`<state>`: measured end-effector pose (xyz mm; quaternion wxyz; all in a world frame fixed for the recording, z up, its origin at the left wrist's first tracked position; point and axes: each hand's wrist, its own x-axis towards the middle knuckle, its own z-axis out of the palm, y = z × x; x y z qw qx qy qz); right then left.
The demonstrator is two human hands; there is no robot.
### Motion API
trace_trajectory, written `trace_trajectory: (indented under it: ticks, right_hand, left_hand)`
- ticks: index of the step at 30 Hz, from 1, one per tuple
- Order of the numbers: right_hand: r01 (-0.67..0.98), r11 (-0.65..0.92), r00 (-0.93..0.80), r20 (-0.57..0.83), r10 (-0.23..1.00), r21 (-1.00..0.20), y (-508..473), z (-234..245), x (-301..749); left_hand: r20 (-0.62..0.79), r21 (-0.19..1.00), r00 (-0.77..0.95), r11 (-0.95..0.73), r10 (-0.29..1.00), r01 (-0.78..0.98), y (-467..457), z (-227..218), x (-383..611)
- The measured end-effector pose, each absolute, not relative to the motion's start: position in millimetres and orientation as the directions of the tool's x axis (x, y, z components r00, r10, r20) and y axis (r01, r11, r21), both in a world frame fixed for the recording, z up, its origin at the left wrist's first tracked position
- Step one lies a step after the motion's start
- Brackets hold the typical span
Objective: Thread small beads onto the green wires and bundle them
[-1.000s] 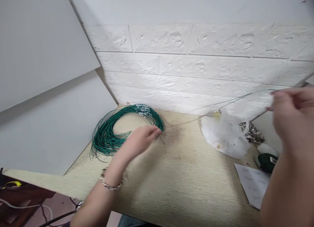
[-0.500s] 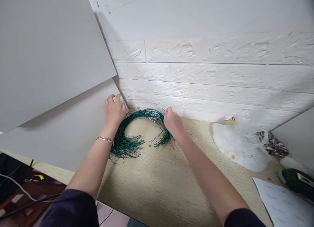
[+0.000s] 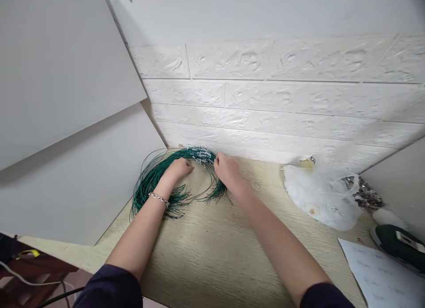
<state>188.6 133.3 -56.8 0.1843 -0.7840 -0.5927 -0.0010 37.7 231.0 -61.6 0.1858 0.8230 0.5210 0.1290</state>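
Note:
A bundle of thin dark-green cords [image 3: 143,184] lies curved in an open ring on the table, with loose ends fanned out at the front. Small pale beads [image 3: 203,155] cluster along its top part. My left hand [image 3: 178,169] rests over the inner left of the ring, with fingers curled closed; what they hold, if anything, is hidden. Just right of the beads, my right hand [image 3: 228,169] is closed on the cords, its fingertips partly out of sight. One cord loops loosely out to the left of the bundle.
Grey-white boards [image 3: 76,184] lean on the left. A white brick-patterned wall [image 3: 252,95] stands behind. To the right are rubber bands [image 3: 256,185], a plastic bag [image 3: 322,197], small metal pieces [image 3: 365,192], a printed sheet [image 3: 378,272] and a dark green tool [image 3: 396,246].
My left hand has come down and right from beside the board onto the bundle, its fingers now curled. A cord has looped out leftward. My right hand stays by the beads.

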Motion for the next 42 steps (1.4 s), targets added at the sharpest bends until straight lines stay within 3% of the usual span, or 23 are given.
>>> trace_trajectory:
  ticks: [3, 8, 19, 27, 31, 34, 37, 39, 42]
  right_hand:
    - [0.921, -0.251, 0.322, 0.218, 0.921, -0.298, 134.5, -54.8, 191.3]
    - [0.907, -0.243, 0.332, 0.231, 0.915, -0.345, 135.3, -50.7, 193.5]
    - [0.916, -0.187, 0.254, 0.152, 0.955, -0.355, 136.1, -49.6, 201.5]
    - [0.914, -0.198, 0.247, 0.098, 0.964, -0.353, 137.7, -57.8, 201.9]
    - [0.919, -0.221, 0.262, 0.088, 0.961, -0.326, 136.7, -59.2, 200.2]
    - [0.922, -0.231, 0.274, 0.102, 0.956, -0.311, 135.7, -58.8, 198.0]
    - [0.923, -0.241, 0.284, 0.109, 0.953, -0.301, 135.2, -58.4, 196.6]
    - [0.923, -0.242, 0.285, 0.108, 0.952, -0.299, 135.0, -58.2, 196.4]
    - [0.924, -0.239, 0.284, 0.117, 0.952, -0.299, 134.1, -57.7, 196.5]
  left_hand:
    - [-0.098, 0.450, 0.637, -0.537, 0.764, 0.713, 225.3, -65.7, 44.3]
    - [-0.071, 0.602, 0.792, -0.608, 0.606, 0.519, 207.3, -66.0, 60.1]
    - [-0.060, 0.848, 0.744, -0.360, 0.665, 0.390, 194.7, -68.7, 76.3]
    - [-0.178, 0.918, 0.683, -0.130, 0.708, 0.374, 186.9, -67.4, 78.1]
    - [-0.166, 0.922, 0.696, -0.141, 0.699, 0.361, 186.6, -69.0, 78.1]
    - [-0.087, 0.864, 0.697, -0.294, 0.712, 0.408, 186.7, -66.5, 76.8]
    - [0.168, 0.666, 0.624, -0.554, 0.763, 0.499, 189.8, -64.2, 75.5]
    - [0.341, 0.490, 0.636, -0.708, 0.692, 0.508, 193.9, -63.4, 75.9]
    - [0.364, 0.241, 0.764, -0.846, 0.533, 0.476, 202.1, -62.0, 78.4]
